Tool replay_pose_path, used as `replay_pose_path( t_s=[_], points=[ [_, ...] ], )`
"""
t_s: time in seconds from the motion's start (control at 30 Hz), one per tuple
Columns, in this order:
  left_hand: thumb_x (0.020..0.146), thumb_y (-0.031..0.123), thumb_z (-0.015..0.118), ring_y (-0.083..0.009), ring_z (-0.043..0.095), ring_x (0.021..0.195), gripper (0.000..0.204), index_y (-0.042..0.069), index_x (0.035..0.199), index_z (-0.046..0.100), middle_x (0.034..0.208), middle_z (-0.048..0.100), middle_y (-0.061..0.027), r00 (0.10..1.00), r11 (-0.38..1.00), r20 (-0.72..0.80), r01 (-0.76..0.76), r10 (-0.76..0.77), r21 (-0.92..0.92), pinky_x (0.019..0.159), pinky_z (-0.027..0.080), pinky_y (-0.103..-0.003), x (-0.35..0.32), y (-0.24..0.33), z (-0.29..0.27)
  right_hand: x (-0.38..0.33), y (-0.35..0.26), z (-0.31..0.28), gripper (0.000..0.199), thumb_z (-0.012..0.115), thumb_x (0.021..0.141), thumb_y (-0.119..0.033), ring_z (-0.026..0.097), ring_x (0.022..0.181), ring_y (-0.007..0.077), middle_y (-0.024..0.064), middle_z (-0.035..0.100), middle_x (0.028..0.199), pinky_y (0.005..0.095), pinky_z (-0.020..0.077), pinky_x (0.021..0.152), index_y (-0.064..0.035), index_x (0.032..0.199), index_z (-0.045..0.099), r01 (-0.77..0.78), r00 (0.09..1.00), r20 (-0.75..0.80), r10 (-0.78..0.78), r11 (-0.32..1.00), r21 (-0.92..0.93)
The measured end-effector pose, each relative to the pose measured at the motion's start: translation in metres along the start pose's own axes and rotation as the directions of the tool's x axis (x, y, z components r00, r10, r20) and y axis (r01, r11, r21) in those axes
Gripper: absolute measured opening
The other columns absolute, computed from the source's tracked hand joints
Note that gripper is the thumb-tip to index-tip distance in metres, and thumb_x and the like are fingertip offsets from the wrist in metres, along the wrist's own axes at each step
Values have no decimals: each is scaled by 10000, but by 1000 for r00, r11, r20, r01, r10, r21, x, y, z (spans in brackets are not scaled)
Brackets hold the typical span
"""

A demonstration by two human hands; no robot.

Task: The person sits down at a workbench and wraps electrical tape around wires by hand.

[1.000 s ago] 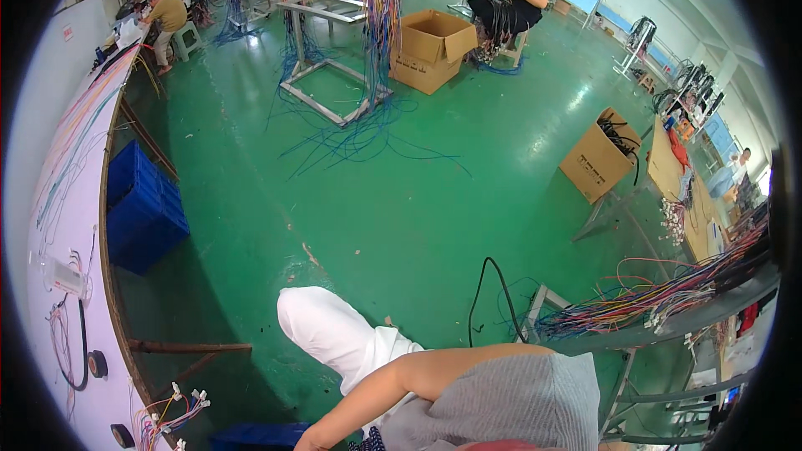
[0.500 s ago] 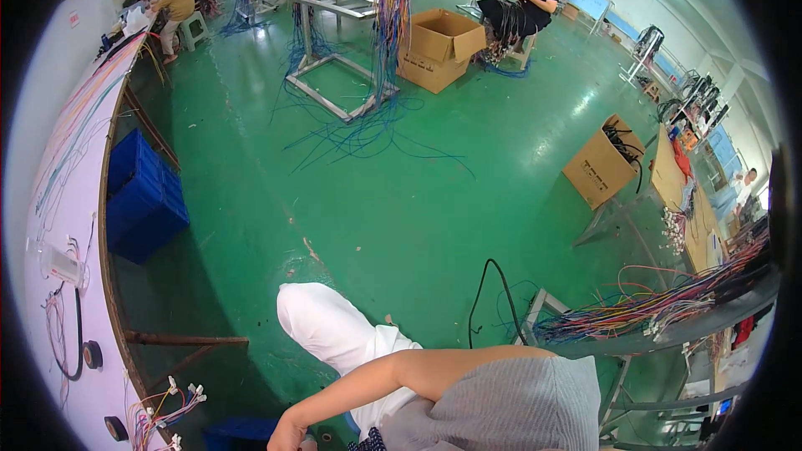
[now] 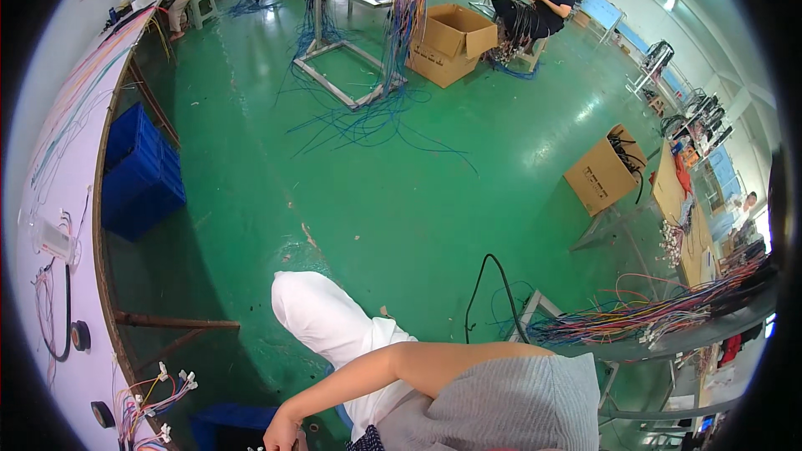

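My right arm reaches from the grey ribbed top towards the lower left, and my right hand (image 3: pixel 285 432) hangs at the bottom edge of the picture. Its fingers look curled, but the frame cuts off their tips and whatever they hold. Beside it, to the left, is a blue bin (image 3: pixel 219 426), partly cut off. Further left, a bundle of thin coloured wires with white connectors (image 3: pixel 154 401) sticks out over the edge of the pale table (image 3: pixel 79 284). My left hand is outside the picture. My white-trousered leg (image 3: pixel 322 305) lies above the arm.
Blue crates (image 3: pixel 142 179) stand under the table's edge. A metal frame (image 3: pixel 355 100) with hanging wires, an open cardboard box (image 3: pixel 443 58) and a seated person (image 3: pixel 551 4) are further off. At right are another box (image 3: pixel 603 175) and a wire bundle (image 3: pixel 635 317) on a rack.
The view has shifted slightly, so the table and floor objects sit a little differently. My right hand is a little further left in the picture, still at its lower edge.
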State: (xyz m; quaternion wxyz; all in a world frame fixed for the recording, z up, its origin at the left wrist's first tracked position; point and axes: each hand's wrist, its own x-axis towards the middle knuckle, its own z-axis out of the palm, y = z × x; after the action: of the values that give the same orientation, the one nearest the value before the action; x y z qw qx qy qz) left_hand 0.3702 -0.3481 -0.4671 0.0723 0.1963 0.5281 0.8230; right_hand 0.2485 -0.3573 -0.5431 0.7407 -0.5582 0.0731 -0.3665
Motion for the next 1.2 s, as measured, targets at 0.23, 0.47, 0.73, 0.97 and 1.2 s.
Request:
replay_pose_path(
  t_s=[0.23, 0.47, 0.73, 0.97, 1.2],
  points=[
    [1011, 296, 385, -122, 392, 471, 328, 45, 840, 509, 549, 441, -21, 370, 558, -886, -689, -278, -463, 482, 342, -265, 14, -5, 92, -20, -56, 12, 246, 551, 958, -232, 444, 600, 63, -5, 532, 733, 233, 364, 519, -9, 878, 620, 4, 990, 139, -11, 999, 52],
    [1008, 303, 383, -144, 418, 493, 339, 15, 901, 526, 591, 476, -48, -93, 981, -985, 111, -148, -158, 505, 371, -283, 54, 7, 102, -23, -56, 2, 265, 540, 955, -243, 548, 768, 178, 83, 581, 870, 330, 459, 672, 13, 997, 596, -160, 953, 299, 51, 921, 354],
    [997, 315, 390, -181, 467, 559, 372, -29, 1015, 532, 700, 535, -97, -198, 718, -951, 695, 237, 34, 553, 415, -301, 16, -20, 115, -23, -77, 26, 305, 510, 966, -213, 585, 1057, 273, 191, 628, 1081, 411, 480, 958, 58, 1064, 611, -459, 888, 284, 361, 699, 548],
    [992, 300, 413, -179, 468, 567, 362, -39, 1009, 538, 707, 533, -79, -322, 763, -904, 646, 281, 7, 565, 418, -291, 44, -15, 125, -1, -76, 33, 362, 494, 973, -243, 566, 1106, 304, 214, 589, 1178, 393, 504, 927, 62, 1148, 583, -613, 790, 370, 488, 643, 459],
    [990, 288, 420, -158, 446, 555, 339, -29, 1020, 539, 683, 502, -56, -438, 803, -867, 590, 240, -76, 551, 394, -276, 49, -9, 139, -1, -103, 56, 379, 514, 967, -264, 578, 1037, 279, 167, 564, 1207, 346, 476, 944, 18, 1217, 555, -677, 736, 504, 452, 479, 559]
  ],
)
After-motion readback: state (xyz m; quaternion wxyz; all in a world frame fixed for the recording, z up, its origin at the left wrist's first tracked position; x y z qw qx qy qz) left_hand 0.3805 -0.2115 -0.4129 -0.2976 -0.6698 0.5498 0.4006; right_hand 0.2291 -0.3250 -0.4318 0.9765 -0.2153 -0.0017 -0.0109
